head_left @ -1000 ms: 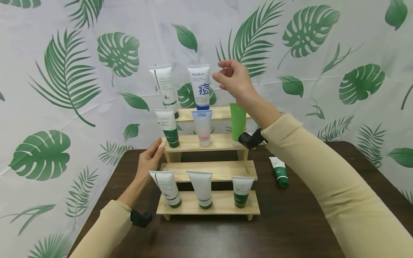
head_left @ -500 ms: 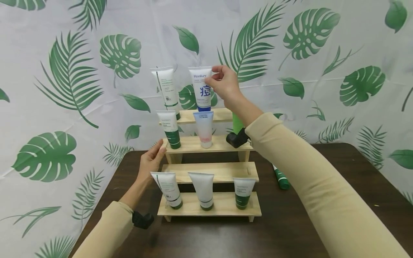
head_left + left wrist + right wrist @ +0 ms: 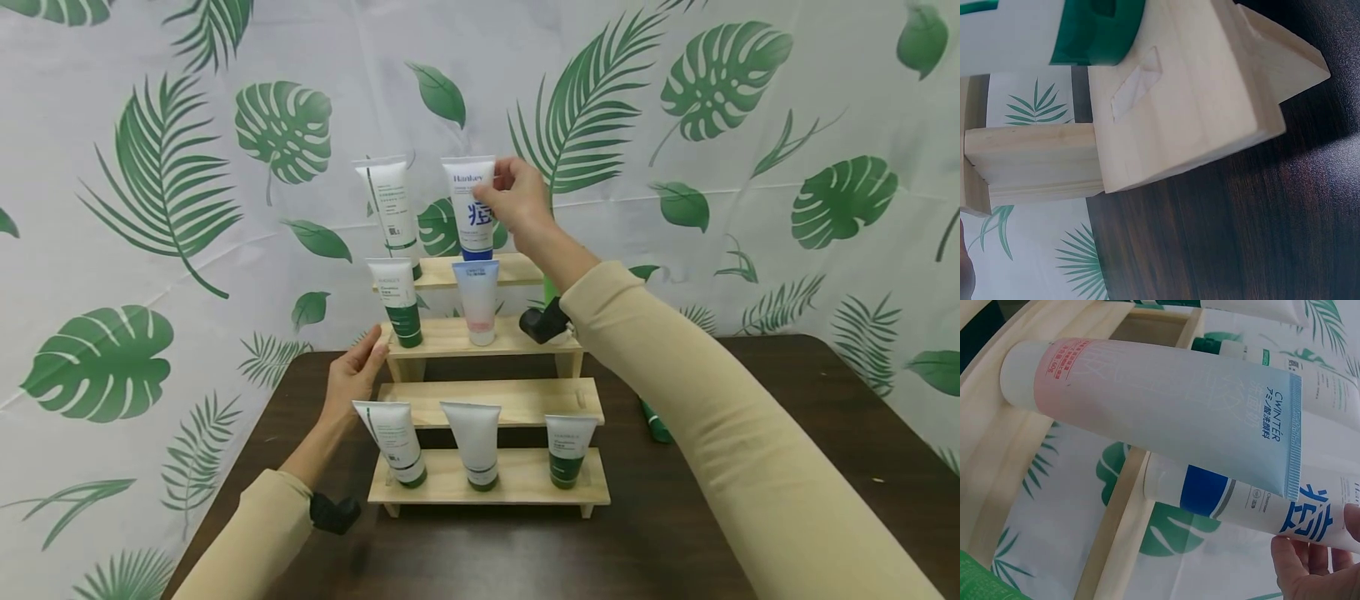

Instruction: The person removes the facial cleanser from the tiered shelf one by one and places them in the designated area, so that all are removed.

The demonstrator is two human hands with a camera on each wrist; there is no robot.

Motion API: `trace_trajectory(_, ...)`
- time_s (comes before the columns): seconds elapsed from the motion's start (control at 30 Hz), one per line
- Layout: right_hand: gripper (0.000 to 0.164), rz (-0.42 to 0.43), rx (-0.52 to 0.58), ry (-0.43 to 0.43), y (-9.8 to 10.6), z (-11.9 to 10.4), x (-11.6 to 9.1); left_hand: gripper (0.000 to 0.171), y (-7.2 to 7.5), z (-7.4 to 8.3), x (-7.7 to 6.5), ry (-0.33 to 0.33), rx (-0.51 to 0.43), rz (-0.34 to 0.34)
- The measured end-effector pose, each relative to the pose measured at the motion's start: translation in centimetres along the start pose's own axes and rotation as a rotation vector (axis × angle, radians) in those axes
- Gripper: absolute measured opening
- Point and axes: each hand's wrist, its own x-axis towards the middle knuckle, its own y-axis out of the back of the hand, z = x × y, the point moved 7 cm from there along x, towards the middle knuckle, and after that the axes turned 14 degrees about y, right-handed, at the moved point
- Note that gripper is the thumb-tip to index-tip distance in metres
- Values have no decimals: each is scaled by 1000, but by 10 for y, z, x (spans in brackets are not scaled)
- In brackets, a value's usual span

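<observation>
In the head view, my right hand (image 3: 517, 200) pinches the upper part of a white squeeze tube with a blue base (image 3: 469, 208), thumb across its front. That tube stands on the top tier of a wooden display stand (image 3: 517, 337). In the right wrist view my fingers lie along the edge of the same tube (image 3: 1241, 500), behind a pink-and-blue tube (image 3: 1160, 400). My left hand (image 3: 351, 379) holds the left end of the tier below the top, beside a white-and-green tube (image 3: 401, 304). Only a sliver of that hand shows in the left wrist view.
Another white tube (image 3: 390, 208) stands at top left. A green tube (image 3: 551, 290) is mostly behind my right wrist. Three tubes, including a plain white one (image 3: 474, 446), occupy the lowest tier. One tube (image 3: 656, 423) lies on the dark table (image 3: 510, 554), largely hidden by my sleeve.
My right hand has moved left from beside the blue-based tube and taken hold of it. The tube remains on the top tier. My left hand stays at the stand's left end.
</observation>
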Motion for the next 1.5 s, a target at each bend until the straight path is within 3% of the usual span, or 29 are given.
trace_trajectory(0.37, 30, -14, -32, 24, 1, -2, 1, 50, -1, 4, -2, 13, -9, 4)
trace_trajectory(0.63, 24, -13, -69, 56, 3, -3, -1, 49, -3, 23, -20, 24, -2, -7)
trace_trajectory(0.8, 23, 8, -80, 105, 6, -7, -3, 49, -4, 23, -21, 28, -3, -8)
trace_trajectory(1.37, 24, 117, -3, 190, 46, -31, -11, 49, -5, 29, -24, 26, 40, -6)
trace_trajectory(1.5, 24, 144, -16, 209, 60, -33, -13, 50, -4, 24, -20, 31, 21, -10)
